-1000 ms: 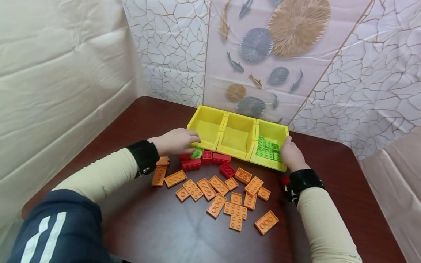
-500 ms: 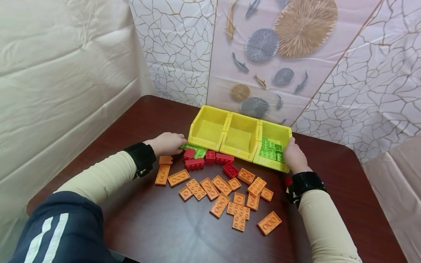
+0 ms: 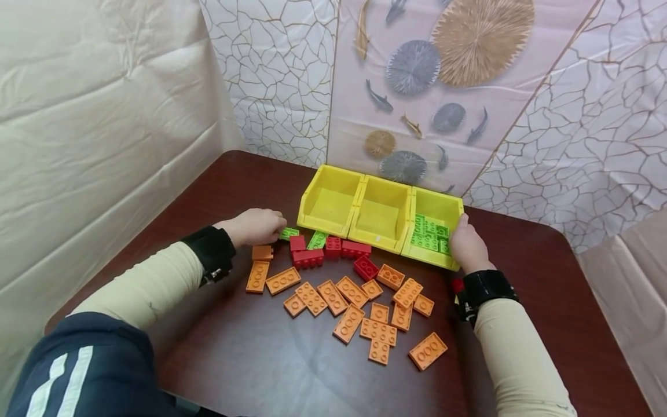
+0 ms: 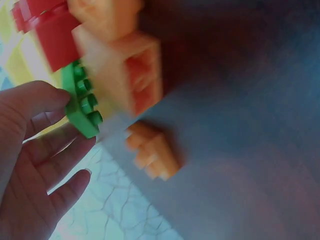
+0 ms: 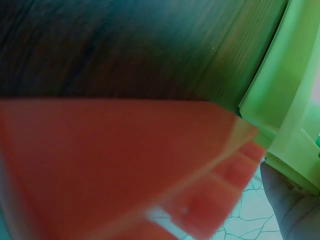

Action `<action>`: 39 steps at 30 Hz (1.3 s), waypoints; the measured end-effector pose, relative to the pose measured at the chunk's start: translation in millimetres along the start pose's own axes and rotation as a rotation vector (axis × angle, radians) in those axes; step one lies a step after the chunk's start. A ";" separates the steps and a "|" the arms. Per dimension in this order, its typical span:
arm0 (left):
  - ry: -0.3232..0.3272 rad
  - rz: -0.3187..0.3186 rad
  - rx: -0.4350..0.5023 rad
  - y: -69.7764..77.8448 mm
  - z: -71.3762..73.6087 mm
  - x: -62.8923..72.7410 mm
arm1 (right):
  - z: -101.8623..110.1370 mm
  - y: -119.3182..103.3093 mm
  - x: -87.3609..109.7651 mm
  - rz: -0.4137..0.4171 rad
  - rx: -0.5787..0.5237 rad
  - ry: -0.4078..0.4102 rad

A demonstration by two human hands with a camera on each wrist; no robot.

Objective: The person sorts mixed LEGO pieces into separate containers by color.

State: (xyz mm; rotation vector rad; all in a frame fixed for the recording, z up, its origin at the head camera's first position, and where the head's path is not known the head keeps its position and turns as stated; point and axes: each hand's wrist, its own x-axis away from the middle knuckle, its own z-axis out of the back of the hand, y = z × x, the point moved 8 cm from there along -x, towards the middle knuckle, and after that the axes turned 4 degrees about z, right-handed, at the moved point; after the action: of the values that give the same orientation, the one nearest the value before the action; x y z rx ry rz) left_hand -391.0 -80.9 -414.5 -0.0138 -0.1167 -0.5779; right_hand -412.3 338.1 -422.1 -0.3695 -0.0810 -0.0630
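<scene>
At fingertips (image 4: 60,98) of left hand (image 3: 257,226), pinched green brick (image 4: 78,113); right hand (image 3: 469,248) grips yellow bin (image 3: 439,207).

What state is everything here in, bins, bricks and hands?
Left hand: pinching a green brick
Right hand: gripping the right bin
Left bin: empty
Middle bin: empty
Right bin: holding green bricks
Orange bricks: scattered on the table, some overlapping
Red bricks: on the table
Another green brick: on the table

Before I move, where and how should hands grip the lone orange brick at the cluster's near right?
Best taken from above, I'd judge: pinch the lone orange brick across the middle of its long sides. It lies flat, hollow underside up, so no studs offer a hold on top, and no other brick touches it, leaving both long sides free.
</scene>
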 end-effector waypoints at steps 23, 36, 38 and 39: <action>0.375 -0.321 -0.043 212.3 125.0 -97.6 | 0.6 6.2 -5.2 0.003 0.005 0.023; 0.314 0.132 0.081 246.5 77.5 -188.5 | -0.2 2.1 -5.7 0.052 0.044 0.083; 0.314 0.148 0.076 251.4 71.1 -195.0 | 2.4 4.3 -4.9 0.052 0.046 0.097; 0.313 0.149 0.068 254.1 67.6 -198.1 | 3.7 5.4 -4.2 0.052 0.047 0.104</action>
State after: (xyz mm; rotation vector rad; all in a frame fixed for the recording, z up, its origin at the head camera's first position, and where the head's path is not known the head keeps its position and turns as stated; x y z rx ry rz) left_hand -424.1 242.9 -364.9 0.1324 0.1683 -0.4215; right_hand -416.3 344.6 -421.0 -0.3207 0.0303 -0.0290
